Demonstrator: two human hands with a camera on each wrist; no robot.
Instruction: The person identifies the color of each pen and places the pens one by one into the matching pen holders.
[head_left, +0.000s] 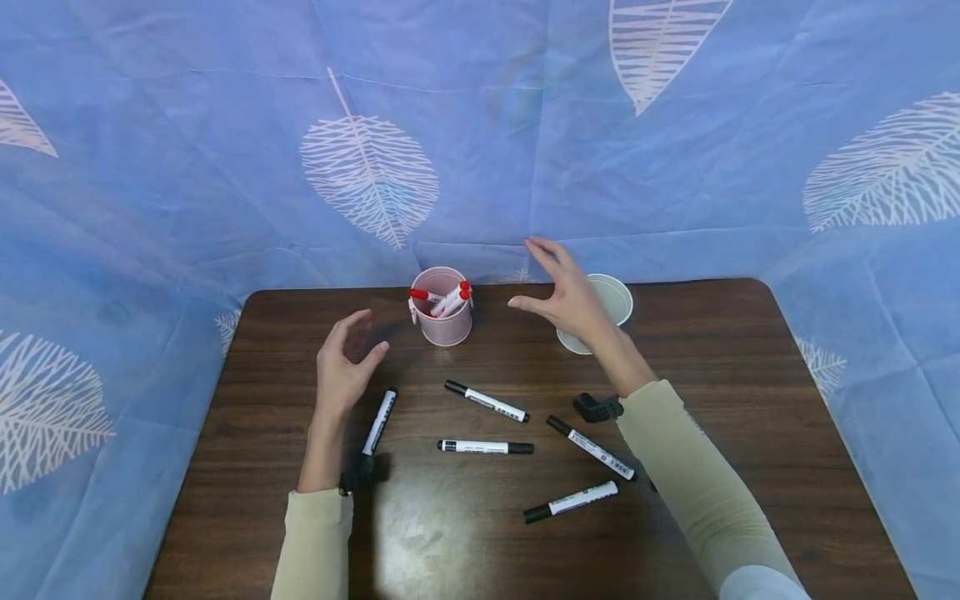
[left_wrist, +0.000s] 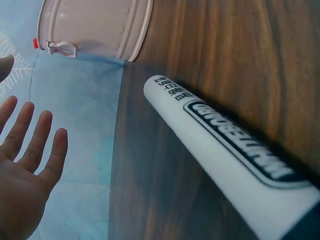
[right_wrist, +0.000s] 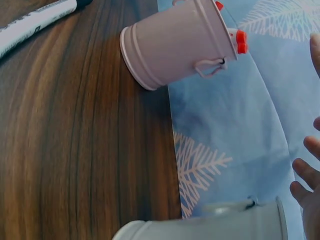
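My left hand (head_left: 343,367), fingers spread and slightly bent, hovers left of a pink bucket (head_left: 447,331) and holds nothing. Red-capped markers (head_left: 452,302) lean inside that bucket. Between the bucket and a pale green bucket (head_left: 617,300), my right hand (head_left: 566,300) is held up with thumb and fingers apart, nothing in its grasp. It partly hides the pale bucket. A black-capped whiteboard marker (head_left: 380,421) lies beside my left wrist; its white barrel (left_wrist: 215,145) looms large in the left wrist view. The right wrist view shows both the pink bucket (right_wrist: 175,45) and the pale one (right_wrist: 225,225).
More black-capped markers lie scattered on the dark wooden table (head_left: 262,417): one marker (head_left: 487,401) near the middle, another (head_left: 485,447) below it, and two to the right, an upper marker (head_left: 591,448) and a lower marker (head_left: 572,502). A blue leaf-patterned cloth (head_left: 480,167) hangs behind.
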